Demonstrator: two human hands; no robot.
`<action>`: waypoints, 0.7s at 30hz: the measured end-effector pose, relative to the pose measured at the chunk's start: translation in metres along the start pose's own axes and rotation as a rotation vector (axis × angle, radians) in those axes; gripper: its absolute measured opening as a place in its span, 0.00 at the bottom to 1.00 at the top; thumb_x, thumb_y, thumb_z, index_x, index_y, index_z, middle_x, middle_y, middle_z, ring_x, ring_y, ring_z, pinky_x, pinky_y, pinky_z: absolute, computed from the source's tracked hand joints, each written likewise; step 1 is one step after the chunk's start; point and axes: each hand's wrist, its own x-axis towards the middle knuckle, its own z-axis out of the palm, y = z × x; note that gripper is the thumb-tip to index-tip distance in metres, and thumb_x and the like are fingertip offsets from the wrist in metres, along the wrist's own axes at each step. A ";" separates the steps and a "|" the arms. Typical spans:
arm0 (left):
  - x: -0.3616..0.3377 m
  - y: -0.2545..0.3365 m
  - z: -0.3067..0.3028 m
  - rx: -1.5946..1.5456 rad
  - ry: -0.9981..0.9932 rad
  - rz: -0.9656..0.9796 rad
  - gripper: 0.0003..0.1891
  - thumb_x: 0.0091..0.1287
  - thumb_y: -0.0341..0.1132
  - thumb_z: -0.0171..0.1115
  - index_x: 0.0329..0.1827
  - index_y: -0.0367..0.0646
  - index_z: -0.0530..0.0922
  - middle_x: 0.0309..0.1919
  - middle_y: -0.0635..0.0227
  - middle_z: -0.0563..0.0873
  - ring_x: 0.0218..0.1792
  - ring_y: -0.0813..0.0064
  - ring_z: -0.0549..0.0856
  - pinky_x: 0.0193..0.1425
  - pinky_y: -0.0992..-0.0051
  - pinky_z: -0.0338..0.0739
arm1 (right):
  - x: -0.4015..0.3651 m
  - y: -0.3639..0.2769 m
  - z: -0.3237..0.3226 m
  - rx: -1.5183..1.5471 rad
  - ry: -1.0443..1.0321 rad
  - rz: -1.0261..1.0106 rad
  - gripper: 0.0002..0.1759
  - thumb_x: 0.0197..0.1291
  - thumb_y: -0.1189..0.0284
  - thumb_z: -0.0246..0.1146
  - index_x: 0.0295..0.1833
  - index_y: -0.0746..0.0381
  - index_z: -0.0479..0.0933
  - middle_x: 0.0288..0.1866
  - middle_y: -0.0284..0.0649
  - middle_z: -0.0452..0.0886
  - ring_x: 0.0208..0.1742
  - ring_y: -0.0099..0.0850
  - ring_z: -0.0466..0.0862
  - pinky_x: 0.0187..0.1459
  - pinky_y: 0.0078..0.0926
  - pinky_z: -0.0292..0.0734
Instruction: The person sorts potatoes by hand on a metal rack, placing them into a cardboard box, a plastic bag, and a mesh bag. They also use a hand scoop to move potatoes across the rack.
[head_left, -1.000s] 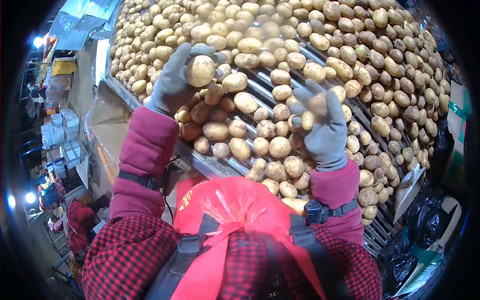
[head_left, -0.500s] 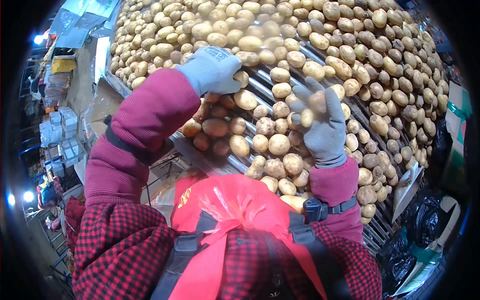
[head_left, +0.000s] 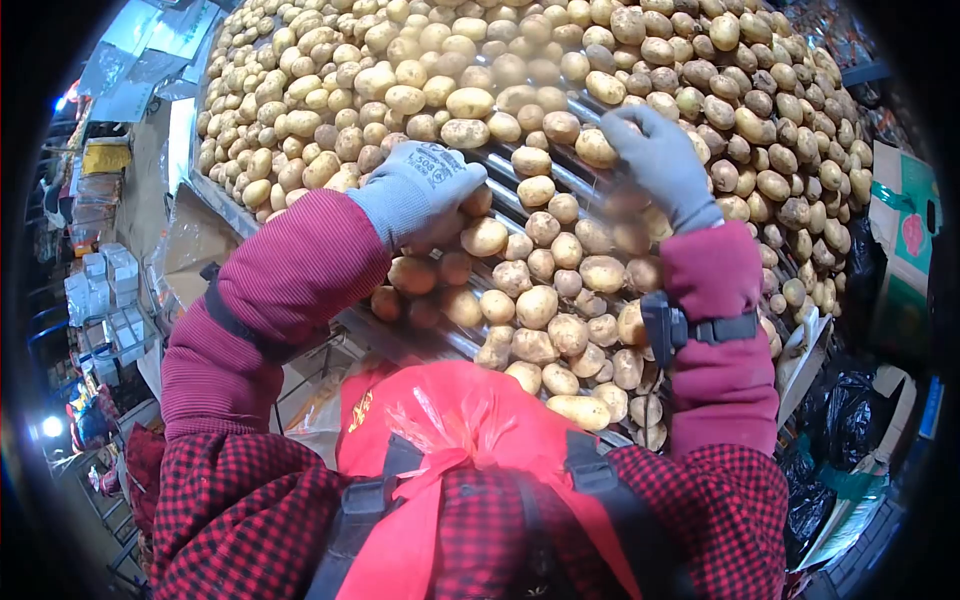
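Moved since the earlier frame: right hand, turned over from palm-up to knuckles-up and reaching farther out; left hand, lower in my view, partly because the head camera has shifted.

Item, right fingers: partly bent, their ends at a pale potato; touching it, as far as I can judge, but I cannot tell whether it is pinched. Beneath the palm, other potatoes blurred.

Item, left fingers: curled downward, ends hidden from me; a darker potato just beside them, grip uncertain.

Item, potatoes: spread across metal rollers between and below the hands, packed densely beyond and on both sides.

Hazards, in my judgement:
1. Slip at the right fingers. Cause: contact only at the fingertips, on a rounded skin.
2. Glove fabric snagged between rollers, should they turn. Cause: fingers working low over the gaps.
3. Potatoes knocked by the black box strapped to the right wrist. Cause: it sits against them, low on the sleeve.
4. Oblong potato nudged off the near end. Cause: its place beside the red plastic covering.
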 end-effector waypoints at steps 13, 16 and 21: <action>0.005 0.007 0.017 -1.437 0.146 0.033 0.31 0.68 0.41 0.74 0.70 0.35 0.77 0.54 0.65 0.89 0.53 0.76 0.86 0.60 0.72 0.82 | 0.004 -0.004 -0.011 0.459 -0.378 0.239 0.15 0.70 0.57 0.63 0.38 0.56 0.80 0.32 0.26 0.79 0.30 0.16 0.70 0.33 0.16 0.67; 0.007 0.014 0.012 -1.469 0.147 0.035 0.33 0.68 0.43 0.73 0.72 0.35 0.75 0.54 0.65 0.89 0.53 0.76 0.86 0.60 0.72 0.82 | 0.002 -0.007 -0.014 0.365 -0.410 0.204 0.17 0.71 0.55 0.63 0.38 0.57 0.81 0.32 0.26 0.79 0.29 0.16 0.70 0.31 0.16 0.66; -0.002 0.010 0.020 -1.805 0.142 0.044 0.32 0.71 0.42 0.68 0.75 0.38 0.73 0.57 0.64 0.87 0.50 0.77 0.85 0.55 0.74 0.82 | -0.002 -0.019 -0.011 0.307 -0.375 0.249 0.17 0.72 0.56 0.58 0.36 0.57 0.80 0.30 0.26 0.77 0.30 0.18 0.70 0.31 0.19 0.67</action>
